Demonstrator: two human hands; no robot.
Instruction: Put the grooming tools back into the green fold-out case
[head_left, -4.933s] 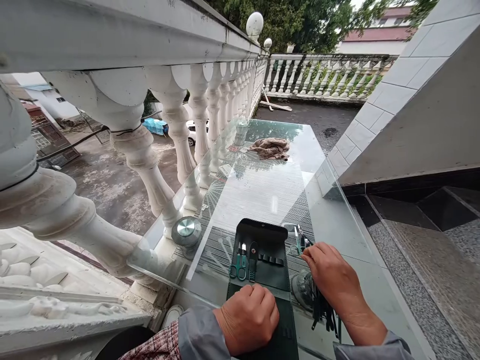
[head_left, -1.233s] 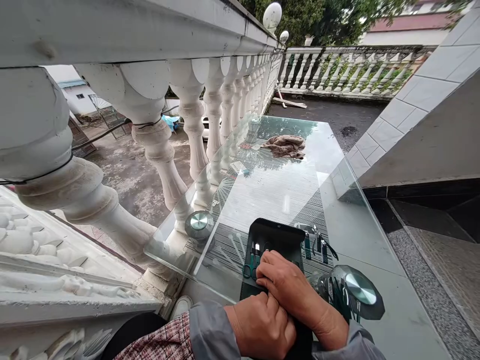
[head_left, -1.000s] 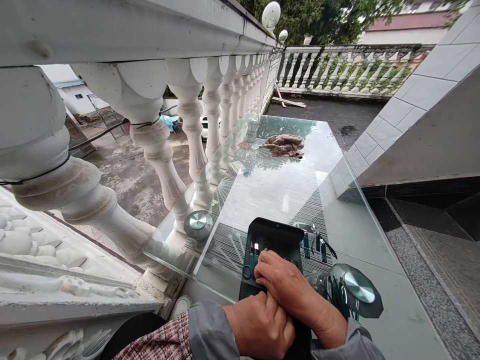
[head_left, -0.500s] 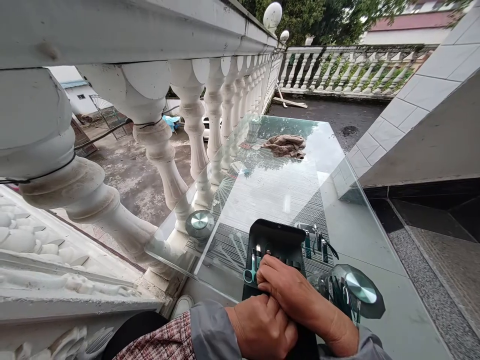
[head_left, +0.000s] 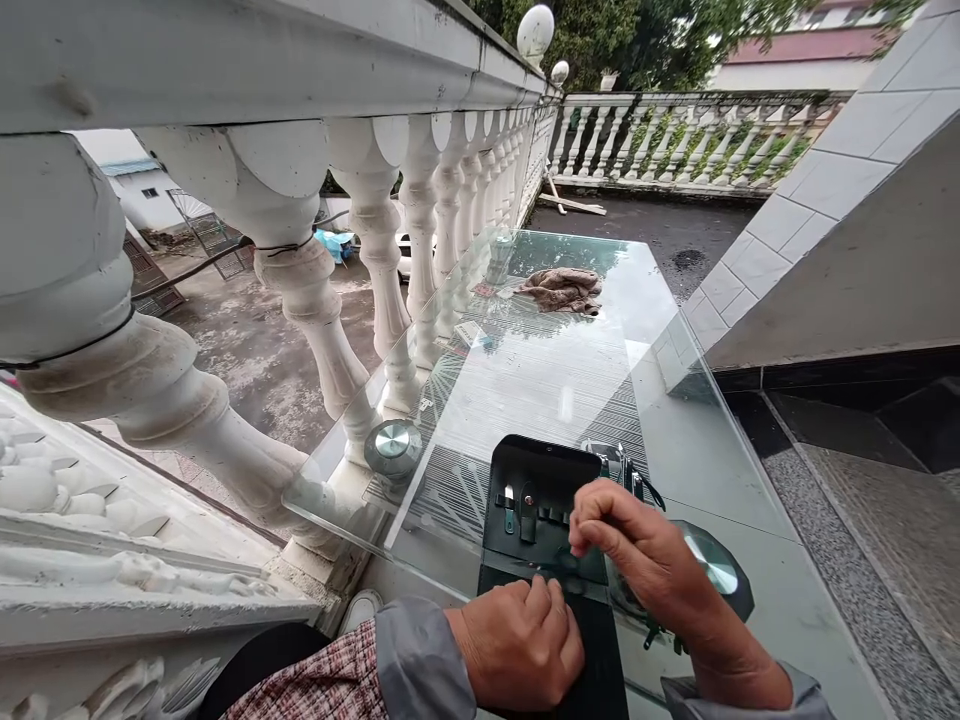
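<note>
A black manicure case (head_left: 615, 650) lies unfolded on the glass table in front of me. A small tool with a metal tip (head_left: 510, 510) sits in a loop on its inner left side, beside a snapped black holder (head_left: 528, 518). My left hand (head_left: 521, 640) rests over the lower part of the case with its fingers curled; what they grip is hidden, and a blurred dark thin shape shows just beyond them. My right hand (head_left: 637, 550) hovers over the case's right edge, fingers bent together in a pinch, their contents hidden.
Nail clippers (head_left: 634, 480) lie beyond my right hand. Metal discs (head_left: 394, 440) mark the supports under the glass table (head_left: 525, 370). A crumpled brown cloth (head_left: 562, 290) lies at its far end. White balusters (head_left: 300, 310) run along the left; a tiled wall (head_left: 810, 190) stands right.
My right hand has lifted off my left hand and moved right. The teal-handled scissors seen at the case's left side no longer show there. The view has shifted slightly.
</note>
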